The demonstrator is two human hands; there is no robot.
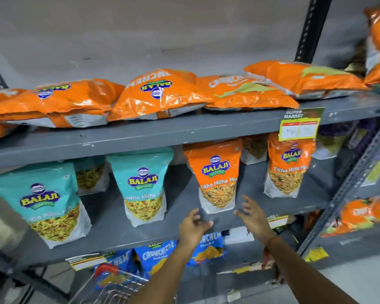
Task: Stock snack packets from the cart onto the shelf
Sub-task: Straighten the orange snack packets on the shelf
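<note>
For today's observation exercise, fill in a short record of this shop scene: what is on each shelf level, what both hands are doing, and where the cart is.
Top shelf: orange packets lying flat in a row
Middle shelf: teal pouches at left, orange pouches at right, all upright
Lower shelf: blue packets
Left hand: open, empty, below the front orange pouch
Right hand: open, empty, beside that pouch
Cart: bottom of the view, only partly visible
Price tag: hangs from the top shelf edge

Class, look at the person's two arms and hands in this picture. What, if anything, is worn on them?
Both forearms are bare, with no sleeves or gloves in view. The left hand shows no rings or bands. Behind the right hand, the wrist carries a red-orange thread band, with a loose red strand hanging below it.
</note>
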